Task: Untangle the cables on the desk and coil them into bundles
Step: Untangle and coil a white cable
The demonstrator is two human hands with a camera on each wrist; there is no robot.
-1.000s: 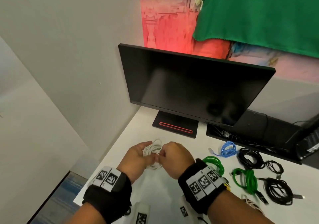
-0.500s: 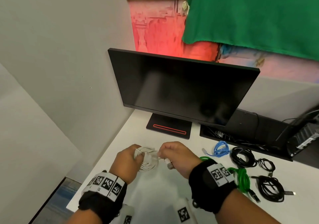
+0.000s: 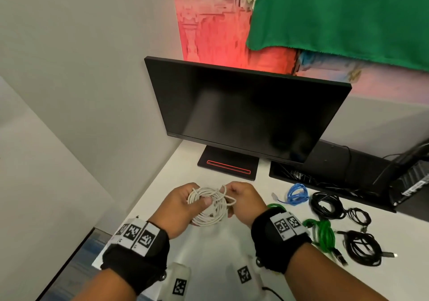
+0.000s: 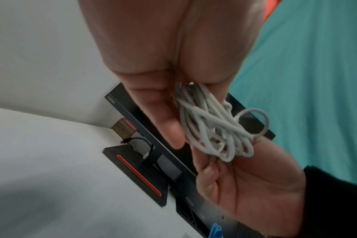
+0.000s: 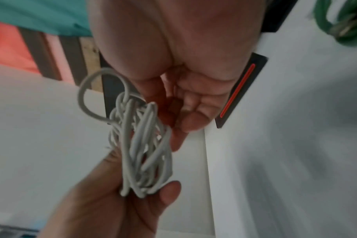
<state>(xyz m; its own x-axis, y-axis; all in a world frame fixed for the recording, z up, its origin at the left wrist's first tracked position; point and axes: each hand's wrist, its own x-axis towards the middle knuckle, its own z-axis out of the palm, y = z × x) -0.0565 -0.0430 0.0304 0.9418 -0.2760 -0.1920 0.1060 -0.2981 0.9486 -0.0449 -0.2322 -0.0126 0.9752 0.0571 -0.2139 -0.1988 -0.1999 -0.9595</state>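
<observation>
**Desk:** What is nearest the camera?

**Photographer:** Both hands, held just above the white desk (image 3: 162, 177). The left hand (image 3: 183, 205) grips a white cable (image 3: 210, 204) wound into a coil, thumb laid over the strands and fingers curled beneath. The right hand (image 3: 243, 204) pinches the coil's right side, where a small loose loop sticks up. The wrist views show the turns bunched and uneven, so I judge this bundle unfinished: the tail probably needs wrapping or tucking.

**Desk:** And the other cables?

**Photographer:** To the right, further out, bundles lie on the desk: a green cable (image 3: 322, 233), two black cables (image 3: 362, 247) and, beyond them, a blue cable (image 3: 298, 194). They look coiled already, which puts the task near its end. Whether the wires in the black tray (image 3: 362, 168) behind them count, I cannot tell. Farthest back stands a dark monitor (image 3: 246, 112).

**Desk:** Anything different from half a second ago?

**Photographer:** The right hand, then drawn slightly away from the coil with a strand stretched between, has closed back against it. The left hand's grip is unchanged.
</observation>
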